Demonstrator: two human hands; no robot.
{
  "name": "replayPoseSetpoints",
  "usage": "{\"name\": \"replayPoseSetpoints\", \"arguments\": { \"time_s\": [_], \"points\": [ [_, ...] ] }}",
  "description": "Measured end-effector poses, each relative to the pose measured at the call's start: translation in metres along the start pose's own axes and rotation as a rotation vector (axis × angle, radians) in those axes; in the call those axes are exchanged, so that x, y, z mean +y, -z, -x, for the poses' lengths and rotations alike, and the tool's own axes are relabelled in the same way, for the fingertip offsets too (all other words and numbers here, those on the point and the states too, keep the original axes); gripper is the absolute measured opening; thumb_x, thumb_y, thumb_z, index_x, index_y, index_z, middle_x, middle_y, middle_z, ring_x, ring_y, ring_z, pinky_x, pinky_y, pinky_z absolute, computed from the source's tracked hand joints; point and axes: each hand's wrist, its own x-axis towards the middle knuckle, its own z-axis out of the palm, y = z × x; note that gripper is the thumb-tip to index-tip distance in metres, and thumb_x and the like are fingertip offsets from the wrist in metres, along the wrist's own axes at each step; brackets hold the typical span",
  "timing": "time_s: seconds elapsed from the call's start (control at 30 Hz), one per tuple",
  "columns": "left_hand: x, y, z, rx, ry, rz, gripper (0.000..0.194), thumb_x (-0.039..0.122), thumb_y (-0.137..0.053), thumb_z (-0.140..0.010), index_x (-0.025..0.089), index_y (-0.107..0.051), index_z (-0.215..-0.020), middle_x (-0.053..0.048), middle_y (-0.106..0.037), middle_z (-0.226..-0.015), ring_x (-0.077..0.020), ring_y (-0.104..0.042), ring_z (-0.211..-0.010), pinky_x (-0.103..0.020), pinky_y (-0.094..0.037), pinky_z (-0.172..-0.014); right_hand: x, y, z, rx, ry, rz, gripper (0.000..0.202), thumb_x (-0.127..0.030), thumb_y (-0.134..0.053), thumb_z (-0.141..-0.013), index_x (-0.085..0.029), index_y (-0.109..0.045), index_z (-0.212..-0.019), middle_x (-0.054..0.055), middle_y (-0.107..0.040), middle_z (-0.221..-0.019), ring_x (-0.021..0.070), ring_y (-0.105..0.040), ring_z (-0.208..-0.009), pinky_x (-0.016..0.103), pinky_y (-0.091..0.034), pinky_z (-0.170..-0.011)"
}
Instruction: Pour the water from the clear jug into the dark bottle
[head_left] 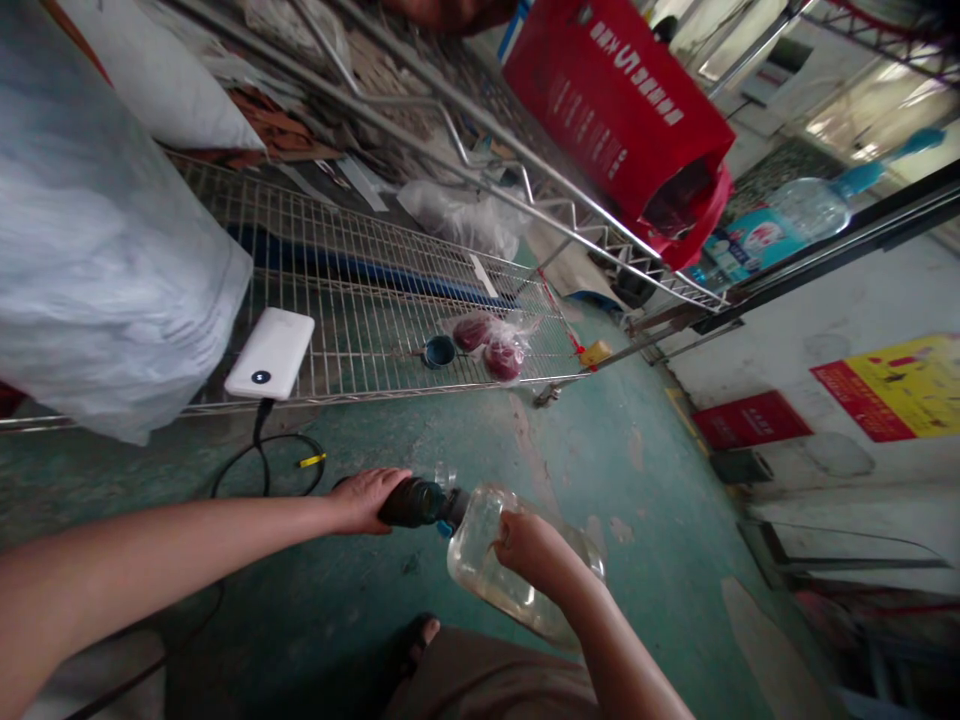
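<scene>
Low in front of me, my left hand [373,500] is wrapped round a dark, cylindrical bottle [412,503] with a greenish, see-through end. My right hand [525,545] grips a large clear plastic jug [474,560] by its upper side. Pale yellowish liquid seems to lie inside the jug, which is tilted. The jug's dark neck [456,505] meets the mouth end of the bottle; whether liquid passes between them I cannot tell. A small clear piece [445,474] shows beside the joint, with a bit of blue under the neck.
A wire shelf [360,350] carries a white power bank [271,352] with a black cable, a blue cap [439,350] and dark red round items [502,357] in plastic. White sacks [97,250] stand left. Above are a red bag [622,110] and an oil bottle [787,225].
</scene>
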Motion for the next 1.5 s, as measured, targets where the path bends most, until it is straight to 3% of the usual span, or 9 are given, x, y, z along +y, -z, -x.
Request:
{"name": "replayPoseSetpoints", "arguments": {
  "time_s": [0.37, 0.7, 1.13, 1.37, 1.5],
  "points": [
    [-0.004, 0.000, -0.003, 0.033, -0.010, 0.018, 0.082, 0.027, -0.071, -0.051, 0.024, -0.030, -0.122, -0.007, -0.049, -0.120, -0.0260, -0.047, -0.109, -0.035, -0.038, -0.093, 0.001, 0.004, 0.000, 0.023, -0.021, -0.056, 0.014, -0.025, -0.051, -0.069, -0.016, -0.057, -0.077, 0.007, -0.066, -0.073, 0.0145, -0.056, -0.063, 0.024, -0.025, -0.050],
    [0.002, 0.017, -0.008, 0.075, -0.040, 0.065, 0.079, 0.025, -0.070, -0.052, 0.023, -0.031, -0.121, -0.007, -0.049, -0.121, -0.0257, -0.047, -0.109, -0.036, -0.038, -0.092, 0.000, 0.009, 0.005, 0.050, -0.039, -0.103, 0.010, -0.024, -0.051, -0.069, -0.016, -0.056, -0.073, 0.005, -0.063, -0.068, 0.0129, -0.053, -0.060, 0.023, -0.024, -0.049],
    [0.004, 0.010, -0.003, 0.069, -0.038, 0.055, 0.079, 0.025, -0.070, -0.051, 0.024, -0.032, -0.121, -0.007, -0.051, -0.118, -0.0267, -0.049, -0.106, -0.038, -0.039, -0.091, 0.001, 0.006, 0.014, 0.089, -0.029, -0.153, 0.010, -0.022, -0.053, -0.065, -0.016, -0.057, -0.072, 0.006, -0.062, -0.066, 0.0135, -0.049, -0.057, 0.024, -0.024, -0.049],
    [0.009, 0.017, -0.001, 0.070, -0.055, 0.094, 0.082, 0.025, -0.070, -0.050, 0.024, -0.032, -0.122, -0.006, -0.051, -0.119, -0.0267, -0.049, -0.108, -0.038, -0.039, -0.092, 0.003, 0.005, 0.017, 0.129, -0.020, -0.247, 0.002, -0.018, -0.050, -0.063, -0.016, -0.052, -0.064, 0.001, -0.055, -0.058, 0.0105, -0.043, -0.052, 0.022, -0.025, -0.048],
    [0.012, 0.030, 0.000, 0.114, -0.037, 0.138, 0.083, 0.026, -0.072, -0.050, 0.024, -0.032, -0.122, -0.007, -0.051, -0.119, -0.0274, -0.049, -0.108, -0.039, -0.040, -0.091, 0.009, 0.001, 0.019, 0.149, 0.015, -0.350, 0.001, -0.017, -0.049, -0.064, -0.016, -0.049, -0.065, -0.001, -0.053, -0.058, 0.0088, -0.043, -0.052, 0.020, -0.029, -0.050]
  ]
}}
